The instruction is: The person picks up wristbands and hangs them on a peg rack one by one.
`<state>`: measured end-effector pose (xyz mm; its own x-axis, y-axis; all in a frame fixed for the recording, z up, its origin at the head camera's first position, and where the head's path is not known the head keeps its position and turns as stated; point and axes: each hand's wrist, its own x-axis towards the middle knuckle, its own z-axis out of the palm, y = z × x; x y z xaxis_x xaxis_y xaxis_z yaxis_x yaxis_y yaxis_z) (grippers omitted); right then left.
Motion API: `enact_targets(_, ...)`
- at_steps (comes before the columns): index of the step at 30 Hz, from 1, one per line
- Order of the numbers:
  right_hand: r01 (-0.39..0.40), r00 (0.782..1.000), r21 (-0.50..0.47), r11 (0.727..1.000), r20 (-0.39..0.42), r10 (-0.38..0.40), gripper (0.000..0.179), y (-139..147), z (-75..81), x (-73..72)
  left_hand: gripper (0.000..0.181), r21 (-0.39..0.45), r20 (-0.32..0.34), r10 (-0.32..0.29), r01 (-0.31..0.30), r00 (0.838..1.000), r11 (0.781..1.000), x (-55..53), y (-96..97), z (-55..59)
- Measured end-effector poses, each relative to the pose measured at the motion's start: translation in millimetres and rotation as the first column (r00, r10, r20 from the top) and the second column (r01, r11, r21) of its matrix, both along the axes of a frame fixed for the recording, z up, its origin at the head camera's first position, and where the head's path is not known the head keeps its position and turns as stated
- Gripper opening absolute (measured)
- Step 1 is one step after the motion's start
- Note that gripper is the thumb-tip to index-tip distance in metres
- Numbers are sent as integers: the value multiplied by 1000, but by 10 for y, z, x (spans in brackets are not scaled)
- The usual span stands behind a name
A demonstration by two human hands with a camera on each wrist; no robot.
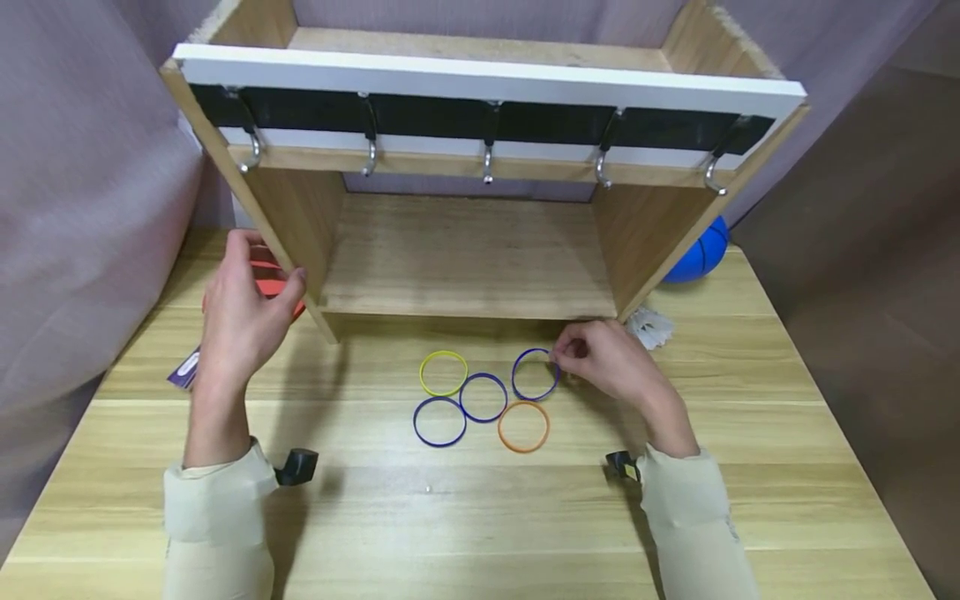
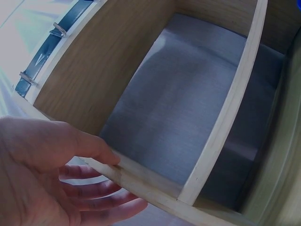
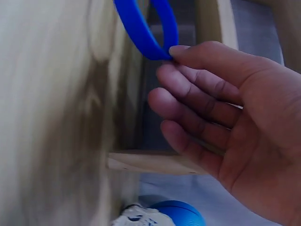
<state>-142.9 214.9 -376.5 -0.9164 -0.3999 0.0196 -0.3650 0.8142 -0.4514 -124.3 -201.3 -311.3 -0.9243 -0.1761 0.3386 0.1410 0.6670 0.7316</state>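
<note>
My left hand (image 1: 251, 308) is at the left side panel of a wooden shelf (image 1: 472, 258). In the left wrist view its thumb lies on the panel's front edge and its fingers are round the outer side. My right hand (image 1: 611, 358) pinches a blue ring (image 3: 141, 33) at its edge between thumb and index finger; the other fingers are loosely bent. Nearby on the table lie a yellow ring (image 1: 443, 395), an orange ring (image 1: 523, 452) and two dark blue rings, one in the middle (image 1: 483, 421) and one at the left (image 1: 439, 446).
Several metal hooks (image 1: 487, 162) line the shelf's white and black front rail. A blue ball (image 1: 697, 254) and a white shuttlecock (image 1: 649, 327) are right of the shelf. A red object (image 1: 270, 286) sits partly behind my left hand, near a purple card (image 1: 183, 371).
</note>
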Motion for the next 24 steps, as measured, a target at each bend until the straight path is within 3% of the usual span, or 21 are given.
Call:
enact_targets(9, -28, 997, -66, 997, -76, 23, 7, 34, 240, 130, 41, 4, 3, -4, 4, 1000, 1000, 6, 9, -9)
enact_targets(13, -34, 982, -101, 994, -186, 14, 8, 34, 398, 205, 42, 3, 3, -3, 3, 1000, 1000, 13, 12, -8)
enact_targets(19, -4, 919, -191, 982, -387, -72, 6, 45, 673, 364, 42, -6, -7, -2, 2, 1000, 1000, 14, 15, -10)
enact_targets(24, 32, 826, -326, 945, -523, -208, 16, 62, 957, 505, 42, -4, -2, 6, -6, 1000, 1000, 14, 27, -8)
